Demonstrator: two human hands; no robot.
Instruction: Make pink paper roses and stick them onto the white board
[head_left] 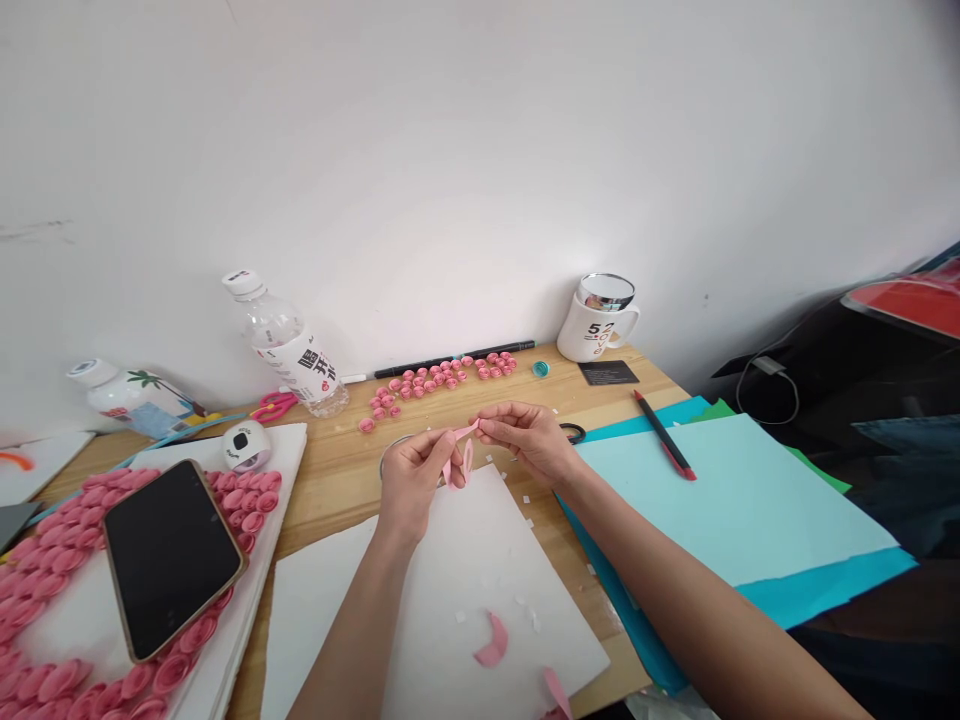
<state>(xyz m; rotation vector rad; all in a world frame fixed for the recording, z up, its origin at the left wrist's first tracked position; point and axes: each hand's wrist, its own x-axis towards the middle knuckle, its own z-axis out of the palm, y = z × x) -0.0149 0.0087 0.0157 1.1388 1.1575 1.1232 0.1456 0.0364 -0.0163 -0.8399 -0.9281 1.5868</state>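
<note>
Between my hands stretches a curling pink paper strip (466, 462), its loose loop hanging below the fingers. My left hand (414, 478) pinches the strip between thumb and fingers. At the strip's end, the fingertips of my right hand (529, 436) are pressed together on it. Both hands are above the white paper sheets (442, 580). A curved pink paper scrap (493, 642) lies on the sheet, with another pink piece (556, 690) at its lower edge. Behind my hands stand several small rolled pink paper flowers (435, 378) in rows.
A phone (174, 555) rests on a white board (289, 470) bordered with pink paper flowers. A plastic bottle (289, 345) and a white mug (592, 325) stand by the wall. Blue paper sheets (832, 590) and a pen (665, 438) lie at the right, beside dark scissor handles (574, 433).
</note>
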